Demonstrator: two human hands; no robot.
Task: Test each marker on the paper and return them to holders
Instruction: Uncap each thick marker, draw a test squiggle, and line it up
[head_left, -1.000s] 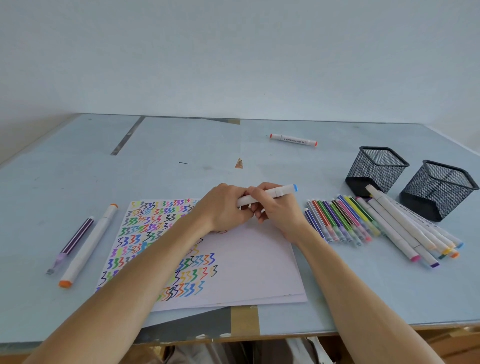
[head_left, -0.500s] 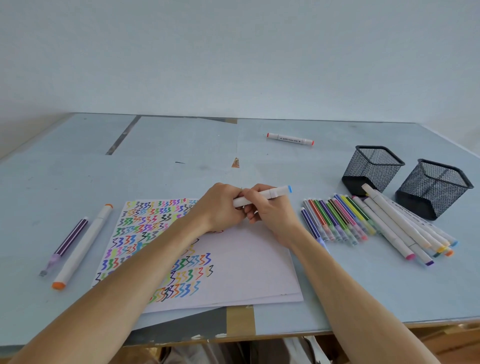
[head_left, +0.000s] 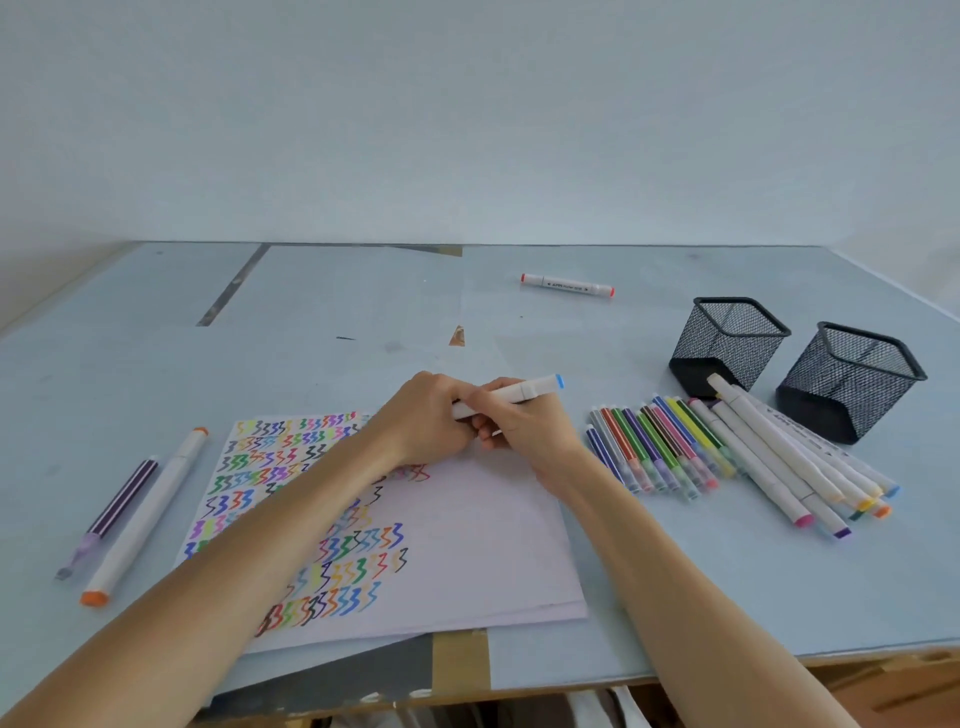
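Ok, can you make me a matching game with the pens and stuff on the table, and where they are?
Things:
1. blue-capped marker
2. red-tipped marker
3. orange-capped marker
4. mesh holders

Places:
A. lying alone at the far side of the table
B. held in both hands above the paper
C. standing at the right, behind the pile of markers
D. lying left of the paper

Pairs: 1-B, 2-A, 3-D, 4-C

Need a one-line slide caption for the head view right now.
Both hands grip a blue-capped marker above the scribbled paper; two mesh holders stand empty.
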